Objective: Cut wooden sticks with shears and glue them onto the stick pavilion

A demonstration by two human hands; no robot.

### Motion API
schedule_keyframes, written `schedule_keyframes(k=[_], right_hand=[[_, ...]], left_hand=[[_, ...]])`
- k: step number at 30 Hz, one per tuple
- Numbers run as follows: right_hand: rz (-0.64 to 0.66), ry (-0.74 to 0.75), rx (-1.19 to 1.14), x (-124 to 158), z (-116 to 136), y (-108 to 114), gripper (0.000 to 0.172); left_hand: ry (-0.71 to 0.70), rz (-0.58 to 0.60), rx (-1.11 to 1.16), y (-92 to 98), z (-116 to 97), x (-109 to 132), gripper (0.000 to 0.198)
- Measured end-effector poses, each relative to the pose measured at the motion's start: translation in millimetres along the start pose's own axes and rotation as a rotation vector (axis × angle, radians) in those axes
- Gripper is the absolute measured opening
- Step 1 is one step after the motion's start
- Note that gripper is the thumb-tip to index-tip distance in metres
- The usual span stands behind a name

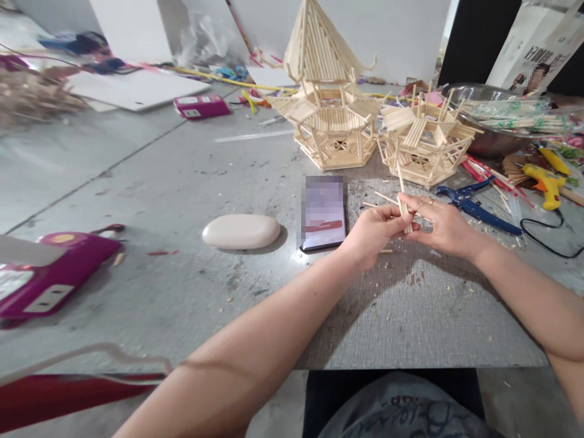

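My left hand [374, 231] and my right hand [440, 225] meet over a grey mat [410, 316], both pinched on thin wooden sticks [402, 198] held upright between the fingertips. A ring shows on my right hand. Just beyond the hands stand a tall stick-built pagoda model [326, 97] and a smaller half-built stick frame [424, 143]. A phone [323, 213] lies flat to the left of my left hand.
Blue pliers [474, 204] and a yellow glue gun [545, 179] lie right of the hands. A metal bowl [495, 140] holds packed sticks. A pale oval stone-like object [241, 231] and magenta boxes [55, 274] sit to the left.
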State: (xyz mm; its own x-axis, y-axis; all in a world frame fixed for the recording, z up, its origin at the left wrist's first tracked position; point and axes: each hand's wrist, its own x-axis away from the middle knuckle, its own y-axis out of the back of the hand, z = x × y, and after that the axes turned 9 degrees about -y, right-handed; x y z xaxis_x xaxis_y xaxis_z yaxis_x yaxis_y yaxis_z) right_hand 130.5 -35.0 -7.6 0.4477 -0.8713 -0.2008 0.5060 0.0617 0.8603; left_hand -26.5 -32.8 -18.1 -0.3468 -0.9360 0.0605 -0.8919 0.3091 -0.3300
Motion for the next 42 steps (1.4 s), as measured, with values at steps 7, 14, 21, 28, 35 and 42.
schedule_keyframes(k=[7, 14, 21, 28, 35, 42], right_hand=[[0.035, -0.084, -0.144, 1, 1, -1, 0.09], [0.065, -0.133, -0.181, 1, 1, 1, 0.088], [0.107, -0.127, -0.116, -2, -1, 5, 0.089], [0.158, -0.356, 0.119, 1, -31, 60, 0.055], [0.279, -0.68, 0.702, 3, -64, 81, 0.042], [0.3, -0.693, 0.789, 30, -80, 65, 0.037]], left_hand=[[-0.038, 0.02, -0.04, -2.8, -4, 3, 0.009], [-0.069, 0.021, -0.069, -1.3, -3, 2, 0.005], [-0.062, 0.021, -0.079, 0.4, 0, 0, 0.006], [-0.045, -0.022, -0.019, 2.9, -1, -4, 0.005], [-0.059, -0.029, -0.047, 4.7, 0, -5, 0.005], [-0.092, -0.004, -0.129, 4.1, -1, -4, 0.004]])
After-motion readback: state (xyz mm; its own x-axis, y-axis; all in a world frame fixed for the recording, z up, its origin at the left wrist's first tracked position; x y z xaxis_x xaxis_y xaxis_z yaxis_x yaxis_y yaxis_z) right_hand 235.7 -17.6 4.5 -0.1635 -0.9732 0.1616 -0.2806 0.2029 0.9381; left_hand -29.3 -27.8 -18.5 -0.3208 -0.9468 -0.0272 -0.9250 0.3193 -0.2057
